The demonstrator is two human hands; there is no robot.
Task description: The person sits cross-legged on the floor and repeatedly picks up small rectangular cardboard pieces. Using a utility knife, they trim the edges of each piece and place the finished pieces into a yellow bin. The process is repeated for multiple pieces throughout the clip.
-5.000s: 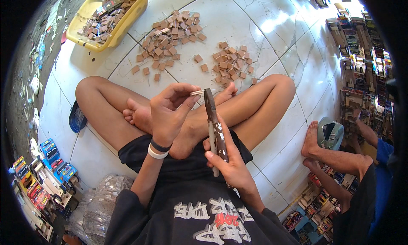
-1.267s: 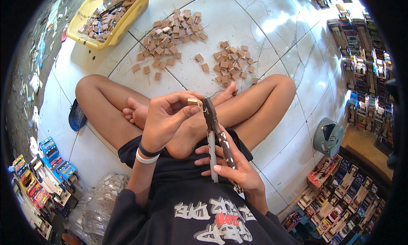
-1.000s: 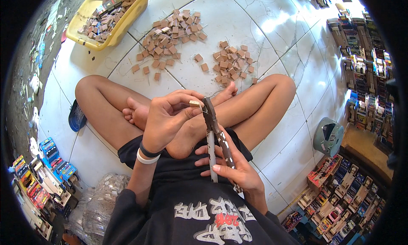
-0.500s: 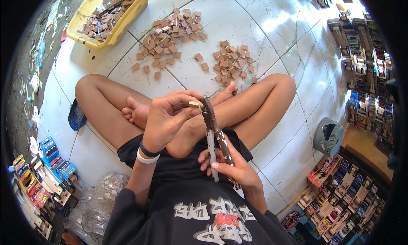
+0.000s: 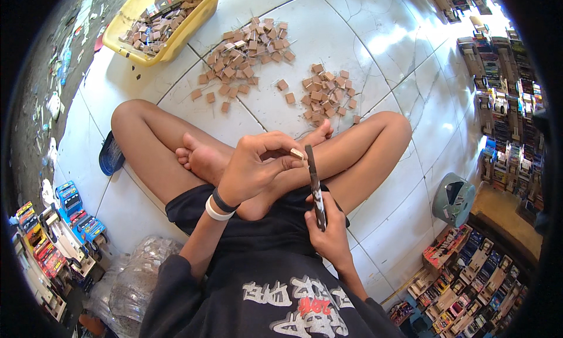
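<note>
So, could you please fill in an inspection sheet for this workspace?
Surface: white tiled floor, dark crack-like lines.
Job's things: one held block, pliers, larger pile and smaller pile of blocks ahead.
Clutter: yellow tub with more blocks, blue object, plastic bundle.
Hands: left hand pinches the block; right hand grips the pliers; whether block and pliers touch is unclear.
Cables: nothing seen.
Surroundings: toy trucks left; green object and stacked goods right.
</note>
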